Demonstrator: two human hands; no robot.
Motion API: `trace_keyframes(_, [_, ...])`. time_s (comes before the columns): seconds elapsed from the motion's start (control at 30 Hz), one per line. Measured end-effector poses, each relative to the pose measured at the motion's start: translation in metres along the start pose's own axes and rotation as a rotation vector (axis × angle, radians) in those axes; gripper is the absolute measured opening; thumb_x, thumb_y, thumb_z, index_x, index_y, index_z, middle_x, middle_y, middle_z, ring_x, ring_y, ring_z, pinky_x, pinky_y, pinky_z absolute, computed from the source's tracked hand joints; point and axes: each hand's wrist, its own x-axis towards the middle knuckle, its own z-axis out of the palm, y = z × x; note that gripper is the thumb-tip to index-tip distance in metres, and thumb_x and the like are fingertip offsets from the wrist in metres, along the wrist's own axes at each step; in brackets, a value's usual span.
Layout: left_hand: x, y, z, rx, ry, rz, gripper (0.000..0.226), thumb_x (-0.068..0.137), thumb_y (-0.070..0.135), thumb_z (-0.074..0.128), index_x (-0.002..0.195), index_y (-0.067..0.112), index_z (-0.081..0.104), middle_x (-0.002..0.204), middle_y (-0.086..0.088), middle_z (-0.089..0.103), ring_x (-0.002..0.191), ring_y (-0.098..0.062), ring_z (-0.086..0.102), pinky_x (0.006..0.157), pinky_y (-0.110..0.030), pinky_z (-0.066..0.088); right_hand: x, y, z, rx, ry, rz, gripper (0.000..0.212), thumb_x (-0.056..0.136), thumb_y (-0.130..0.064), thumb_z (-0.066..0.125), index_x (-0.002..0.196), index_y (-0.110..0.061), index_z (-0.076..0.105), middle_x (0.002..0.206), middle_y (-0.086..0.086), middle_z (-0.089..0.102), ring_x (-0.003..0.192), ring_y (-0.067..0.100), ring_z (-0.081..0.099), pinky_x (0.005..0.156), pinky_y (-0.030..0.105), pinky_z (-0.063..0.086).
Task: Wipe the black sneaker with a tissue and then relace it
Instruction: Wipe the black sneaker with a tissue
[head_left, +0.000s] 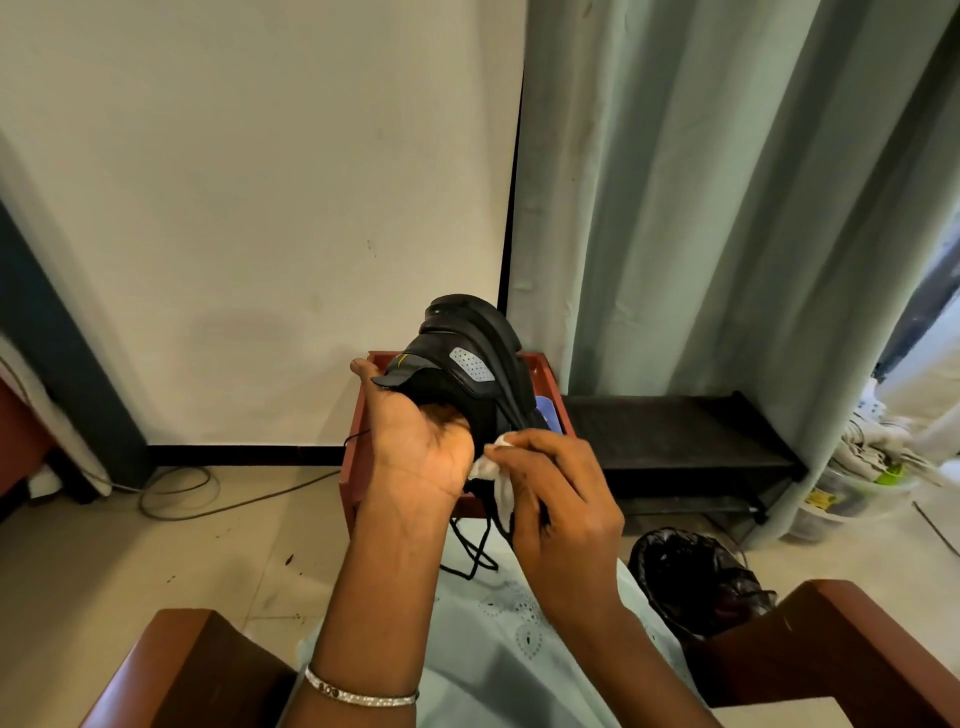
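Head view, left to right: I see the left hand (415, 441) gripping the black sneaker (467, 353), fingers tucked into its opening, holding it up in front of the red wooden box (353, 467), sole turned toward the wall. Next comes the white tissue (493, 473), touching the sneaker's side and pinched in the curled fingers of the right hand (561, 519). The black lace (475, 551) dangles loose in front of the box. I judge the wiping under way; relacing is not yet started.
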Motion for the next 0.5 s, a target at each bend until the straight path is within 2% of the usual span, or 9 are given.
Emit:
trace_keyframes(0.13, [-0.002,0.003,0.002,0.005,0.011,0.017,0.069,0.098,0.065,0.026,0.099,0.010,0.068,0.104,-0.016,0.069,0.096,-0.029,0.065,0.085,-0.043,0.052,0.009,-0.002,0.003,-0.003,0.027,0.011,0.022,0.086,0.006,0.068,0.104,-0.005,0.075,0.106,0.009,0.069,0.102,0.020,0.064,0.092,0.026,0.051])
trace_keyframes(0.27, [0.001,0.010,0.001,-0.083,0.049,-0.035,0.068,0.098,0.064,0.030,0.101,0.007,0.066,0.111,-0.020,0.066,0.102,-0.033,0.062,0.101,-0.049,0.046,-0.010,-0.002,0.008,-0.043,0.002,-0.080,0.017,0.091,0.002,0.066,0.104,-0.001,0.075,0.106,0.012,0.070,0.101,0.024,0.064,0.092,0.029,0.051])
trace_keyframes(0.37, [0.003,0.011,0.000,-0.108,0.125,-0.050,0.064,0.100,0.061,0.030,0.101,0.005,0.062,0.098,-0.020,0.063,0.089,-0.033,0.060,0.092,-0.048,0.046,-0.023,0.000,0.006,-0.098,-0.056,-0.176,0.014,0.092,-0.004,0.068,0.103,0.002,0.075,0.106,0.013,0.071,0.103,0.024,0.064,0.090,0.031,0.053])
trace_keyframes(0.5, [0.003,0.009,-0.001,-0.095,0.173,-0.054,0.062,0.102,0.058,0.029,0.112,0.004,0.059,0.096,-0.020,0.060,0.085,-0.033,0.058,0.087,-0.046,0.046,-0.013,0.004,0.003,-0.091,-0.059,-0.201,0.012,0.091,-0.001,0.070,0.101,0.002,0.076,0.105,0.012,0.072,0.101,0.023,0.066,0.091,0.032,0.053])
